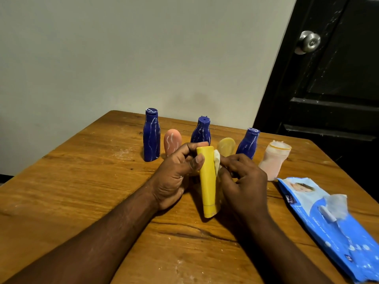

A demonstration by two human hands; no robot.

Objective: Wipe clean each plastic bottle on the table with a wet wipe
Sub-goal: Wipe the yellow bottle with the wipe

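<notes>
The yellow tube [208,181] is held above the middle of the tabletop [82,191], nearer its far edge, one end towards the person. The main risk, as I judge it, is the tube slipping: the left hand [174,177] pinches it only near its far end, thumb on the front and fingers curled behind, so a hard stroke from the wet wipe [217,160] could twist it loose and drop it. A wide swing could also knock over the bottles standing just behind along the far edge: the left blue bottle [151,136], middle blue bottle [202,131], right blue bottle [249,143], the pink tube [172,141] and the pale bottle [273,160], several marked with white streaks. The right hand [244,181] is closed on the wipe, pressing it against the tube's right side, wrist low, forearm coming in from the near edge. The wipes pack [332,222] lies by the right edge.
</notes>
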